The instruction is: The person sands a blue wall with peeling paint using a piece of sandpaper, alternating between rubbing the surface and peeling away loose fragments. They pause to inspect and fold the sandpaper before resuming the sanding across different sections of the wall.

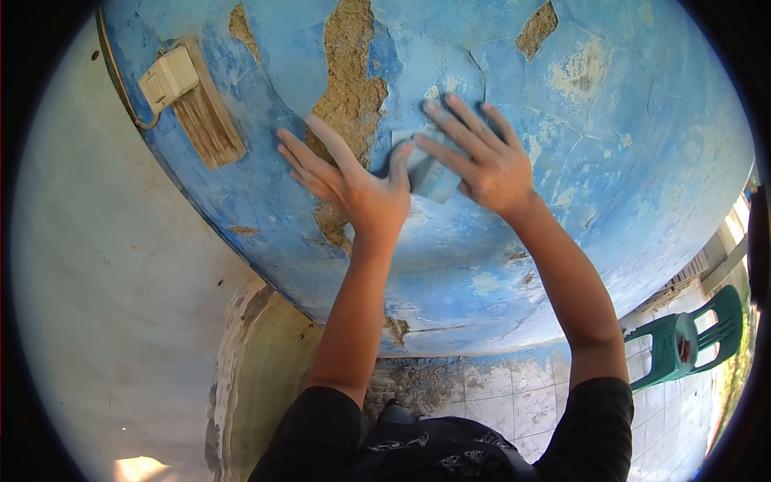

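Note:
A blue wall (450,273) with peeling paint and patches of bare brown plaster (349,80) fills the upper view. My left hand (357,181) lies against it beside the largest bare patch, its fingers spread. Between my two hands a pale grey-green sheet (434,177) is against the wall, partly covered by my fingers. My right hand (486,161) is spread on the wall, its thumb side over the sheet's upper right part. Whether either hand grips the sheet or only presses on it cannot be made out.
A light switch (169,78) on a wooden board (209,128) is at the upper left, with a cable beside it. A whitish wall (120,241) adjoins on the left. A green plastic chair (662,349) stands at the lower right on the dusty tiled floor (490,402).

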The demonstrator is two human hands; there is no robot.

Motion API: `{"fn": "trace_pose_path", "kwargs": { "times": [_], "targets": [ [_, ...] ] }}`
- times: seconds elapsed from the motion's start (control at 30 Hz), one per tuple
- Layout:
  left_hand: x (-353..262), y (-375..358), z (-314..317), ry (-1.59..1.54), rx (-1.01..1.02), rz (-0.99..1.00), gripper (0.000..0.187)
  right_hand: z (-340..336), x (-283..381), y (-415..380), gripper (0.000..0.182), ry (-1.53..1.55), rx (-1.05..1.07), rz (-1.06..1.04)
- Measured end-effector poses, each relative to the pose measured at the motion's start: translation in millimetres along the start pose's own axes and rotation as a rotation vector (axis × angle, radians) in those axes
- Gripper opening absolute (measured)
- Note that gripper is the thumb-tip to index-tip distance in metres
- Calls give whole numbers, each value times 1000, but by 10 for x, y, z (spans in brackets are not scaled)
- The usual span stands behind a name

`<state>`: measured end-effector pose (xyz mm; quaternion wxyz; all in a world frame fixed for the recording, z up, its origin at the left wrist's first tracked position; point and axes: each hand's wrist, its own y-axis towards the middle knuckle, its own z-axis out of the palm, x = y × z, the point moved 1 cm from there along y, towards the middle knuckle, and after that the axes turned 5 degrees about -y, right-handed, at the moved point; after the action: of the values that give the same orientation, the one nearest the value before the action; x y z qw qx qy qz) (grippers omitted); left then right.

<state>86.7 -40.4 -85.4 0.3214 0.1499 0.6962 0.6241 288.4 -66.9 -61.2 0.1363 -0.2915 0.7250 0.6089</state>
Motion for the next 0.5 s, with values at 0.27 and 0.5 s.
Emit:
{"fn": "trace_pose_path", "kwargs": {
  "times": [0.27,0.5],
  "targets": [
    [-3,149,-57,-56,13,-55,137,-25,-80,105,50,6,-23,-34],
    [75,-193,-137,27,31,-13,134,28,58,-116,41,3,54,-97]
  ]
}}
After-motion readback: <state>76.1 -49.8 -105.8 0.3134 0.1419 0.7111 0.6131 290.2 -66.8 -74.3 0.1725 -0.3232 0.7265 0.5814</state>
